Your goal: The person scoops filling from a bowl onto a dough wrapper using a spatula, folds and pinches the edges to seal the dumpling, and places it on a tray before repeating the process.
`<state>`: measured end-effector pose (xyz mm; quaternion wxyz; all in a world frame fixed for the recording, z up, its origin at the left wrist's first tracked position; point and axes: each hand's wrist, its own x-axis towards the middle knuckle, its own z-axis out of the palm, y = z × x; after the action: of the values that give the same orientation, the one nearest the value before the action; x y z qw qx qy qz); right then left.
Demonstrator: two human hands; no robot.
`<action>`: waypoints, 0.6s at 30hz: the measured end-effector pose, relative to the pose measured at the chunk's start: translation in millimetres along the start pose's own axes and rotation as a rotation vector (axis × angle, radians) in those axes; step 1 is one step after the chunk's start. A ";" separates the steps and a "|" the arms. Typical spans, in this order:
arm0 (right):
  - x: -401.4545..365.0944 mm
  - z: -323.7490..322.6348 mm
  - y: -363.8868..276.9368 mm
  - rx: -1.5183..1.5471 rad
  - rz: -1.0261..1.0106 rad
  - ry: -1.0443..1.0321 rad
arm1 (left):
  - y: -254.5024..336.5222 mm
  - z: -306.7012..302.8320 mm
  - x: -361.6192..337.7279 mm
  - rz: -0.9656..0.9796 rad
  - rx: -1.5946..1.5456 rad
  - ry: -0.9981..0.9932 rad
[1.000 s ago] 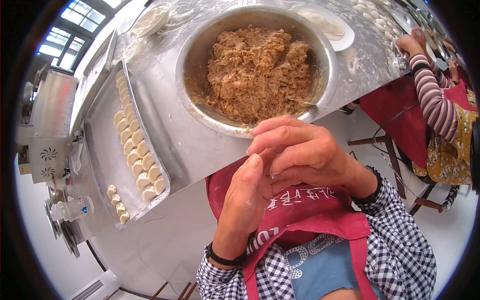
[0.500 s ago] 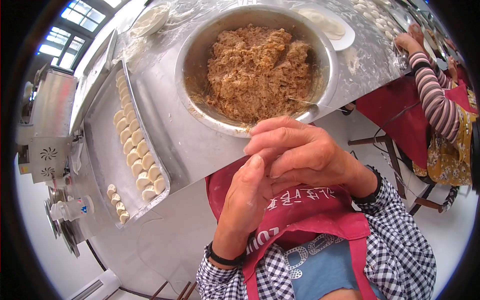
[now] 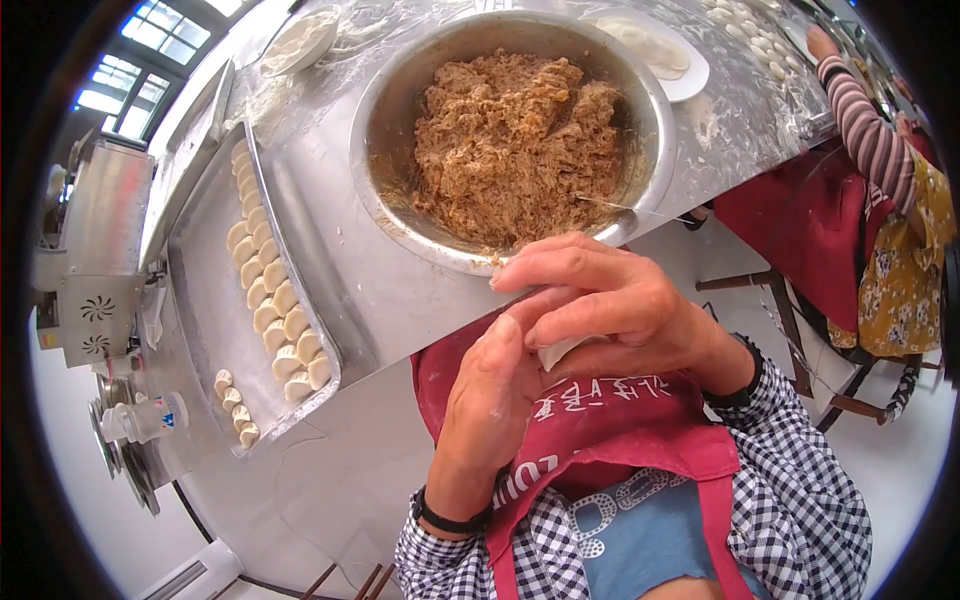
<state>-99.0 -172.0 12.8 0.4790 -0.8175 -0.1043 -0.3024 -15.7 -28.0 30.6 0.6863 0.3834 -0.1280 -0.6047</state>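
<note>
My left hand (image 3: 490, 395) and my right hand (image 3: 625, 310) come together in front of the apron, just below the near rim of a metal bowl (image 3: 385, 110). Between them a bit of white dumpling (image 3: 562, 352) shows; most of it is hidden by my fingers. Both hands are closed around it, with the right fingers arched over the top. Brown minced filling (image 3: 520, 150) is heaped in the bowl, and a thin metal handle (image 3: 625, 208) sticks out over its right rim.
To the left lies a metal tray (image 3: 215, 300) with rows of folded dumplings (image 3: 265, 275). Behind the bowl at right is a white plate (image 3: 697, 80) with dough wrappers (image 3: 645, 48). A co-worker's striped sleeve (image 3: 860, 120) and a stool (image 3: 790, 330) are at right.
My fingers have shifted slightly, and a white piece of the dumpling now shows between my hands. The co-worker's arm at right has moved farther away over the table.
</note>
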 end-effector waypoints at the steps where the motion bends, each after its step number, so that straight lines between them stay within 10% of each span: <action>1: -0.8 0.1 -0.1 0.012 -0.001 0.021 | -0.9 -0.9 -0.2 0.000 0.001 0.000; 18: -4.7 7.3 8.1 -0.009 -0.097 0.153 | -5.5 -4.7 2.9 0.118 -0.392 0.033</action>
<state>-96.1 -169.5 1.6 0.4669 -0.7880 -0.1054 -0.3874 -16.0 -28.8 22.8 0.7841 0.2440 -0.0187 -0.5704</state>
